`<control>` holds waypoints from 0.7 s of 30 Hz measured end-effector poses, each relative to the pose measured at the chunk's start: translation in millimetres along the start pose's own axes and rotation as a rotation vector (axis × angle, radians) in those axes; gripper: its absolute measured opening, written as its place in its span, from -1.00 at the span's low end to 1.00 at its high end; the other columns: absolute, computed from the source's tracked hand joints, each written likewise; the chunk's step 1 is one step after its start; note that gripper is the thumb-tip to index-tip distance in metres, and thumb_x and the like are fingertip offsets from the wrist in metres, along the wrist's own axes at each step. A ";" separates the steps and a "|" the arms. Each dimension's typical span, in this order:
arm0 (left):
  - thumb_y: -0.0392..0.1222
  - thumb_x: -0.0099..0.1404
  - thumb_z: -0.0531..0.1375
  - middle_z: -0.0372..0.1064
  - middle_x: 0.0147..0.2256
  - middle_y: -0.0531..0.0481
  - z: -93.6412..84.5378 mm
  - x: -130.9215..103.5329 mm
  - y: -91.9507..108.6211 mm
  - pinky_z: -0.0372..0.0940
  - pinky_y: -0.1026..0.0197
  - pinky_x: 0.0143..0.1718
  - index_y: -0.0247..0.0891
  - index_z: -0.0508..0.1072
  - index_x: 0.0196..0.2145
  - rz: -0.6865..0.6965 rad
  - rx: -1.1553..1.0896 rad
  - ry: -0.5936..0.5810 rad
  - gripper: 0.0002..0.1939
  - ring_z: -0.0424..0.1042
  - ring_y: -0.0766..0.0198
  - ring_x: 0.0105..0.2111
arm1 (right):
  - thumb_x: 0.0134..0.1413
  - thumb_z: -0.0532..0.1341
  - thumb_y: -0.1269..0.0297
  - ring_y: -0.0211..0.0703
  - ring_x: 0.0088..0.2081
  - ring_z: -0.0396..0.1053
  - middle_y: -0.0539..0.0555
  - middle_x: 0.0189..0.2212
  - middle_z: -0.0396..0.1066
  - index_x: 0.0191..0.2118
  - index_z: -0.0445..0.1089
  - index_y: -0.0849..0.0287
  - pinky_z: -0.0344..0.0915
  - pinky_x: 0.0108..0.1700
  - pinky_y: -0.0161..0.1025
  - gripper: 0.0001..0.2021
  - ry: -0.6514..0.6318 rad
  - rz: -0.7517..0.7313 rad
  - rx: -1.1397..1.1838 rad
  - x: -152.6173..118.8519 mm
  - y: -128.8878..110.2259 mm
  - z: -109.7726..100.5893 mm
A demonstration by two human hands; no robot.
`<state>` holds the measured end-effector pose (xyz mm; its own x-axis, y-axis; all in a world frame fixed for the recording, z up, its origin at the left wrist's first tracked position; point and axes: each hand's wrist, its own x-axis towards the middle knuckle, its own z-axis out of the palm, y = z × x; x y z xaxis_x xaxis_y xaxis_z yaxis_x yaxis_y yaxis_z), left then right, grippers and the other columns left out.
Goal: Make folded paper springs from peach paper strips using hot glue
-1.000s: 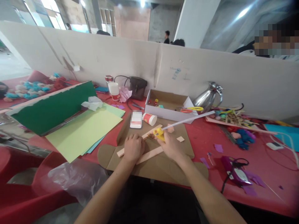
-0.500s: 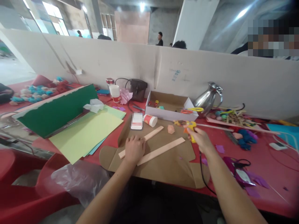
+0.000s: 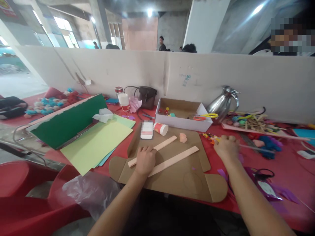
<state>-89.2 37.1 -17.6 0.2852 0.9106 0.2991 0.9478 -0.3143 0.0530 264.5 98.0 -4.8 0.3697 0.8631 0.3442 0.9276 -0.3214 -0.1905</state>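
Observation:
My left hand [image 3: 145,160] lies with bent fingers on a peach paper strip [image 3: 166,143] on the flattened brown cardboard [image 3: 182,177]. A second peach strip [image 3: 176,160] lies beside it, nearer to me. To the right, past the cardboard's edge, my right hand [image 3: 226,147] is closed on a yellow glue gun [image 3: 213,140], mostly covered by the fingers, its nozzle pointing left. A small folded peach paper piece [image 3: 183,137] and a tipped paper cup [image 3: 161,128] lie on the cardboard's far part.
Behind the cardboard is an open white box [image 3: 184,123] with scissors [image 3: 209,115] on its rim. A metal jug [image 3: 221,105] stands right of it. Yellow paper sheets [image 3: 98,144] and a green board [image 3: 71,121] lie left. Purple scraps and a purple packet [image 3: 263,185] are at right.
My right hand has moved right and lower with the glue gun, from over the cardboard's right edge to the red table. My left hand stays on the strip. The view has shifted slightly.

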 end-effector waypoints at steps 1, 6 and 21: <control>-0.36 0.32 -0.04 0.43 -0.26 -0.15 0.1 0.1 0.1 0.08 0.02 -0.19 -0.18 0.52 -0.24 0.004 0.002 0.005 -0.66 0.33 0.08 -0.21 | 0.14 0.04 0.33 0.34 0.06 0.24 0.57 -0.04 0.30 -0.01 0.35 0.50 0.19 -0.02 0.15 -0.61 0.059 -0.080 -0.002 -13.5 -18.3 -3.6; -0.39 0.28 -0.03 0.43 -0.28 -0.14 -2.0 -0.7 -0.6 0.08 0.02 -0.18 -0.20 0.52 -0.25 0.036 0.006 -0.001 -0.67 0.34 0.08 -0.22 | -0.04 -0.06 0.64 -0.12 0.17 0.16 0.17 0.17 0.24 0.19 0.24 0.19 0.11 0.18 -0.12 -0.37 -0.313 -0.826 0.306 -76.7 -116.8 -5.8; -0.38 0.33 -0.09 0.44 -0.26 -0.14 -17.8 -2.5 -5.7 0.15 0.07 -0.29 -0.24 0.51 -0.17 0.092 0.045 -0.141 -0.62 0.41 0.09 -0.25 | 0.10 -0.05 0.61 -0.06 0.10 0.26 0.20 0.04 0.39 0.11 0.33 0.21 -0.07 0.24 0.00 -0.51 -0.440 -0.959 0.212 -83.6 -154.5 -6.8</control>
<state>-97.8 31.8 -1.7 0.3851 0.9082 0.1641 0.9214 -0.3885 -0.0123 90.7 72.8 2.1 -0.5983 0.7971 0.0818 0.7764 0.6019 -0.1866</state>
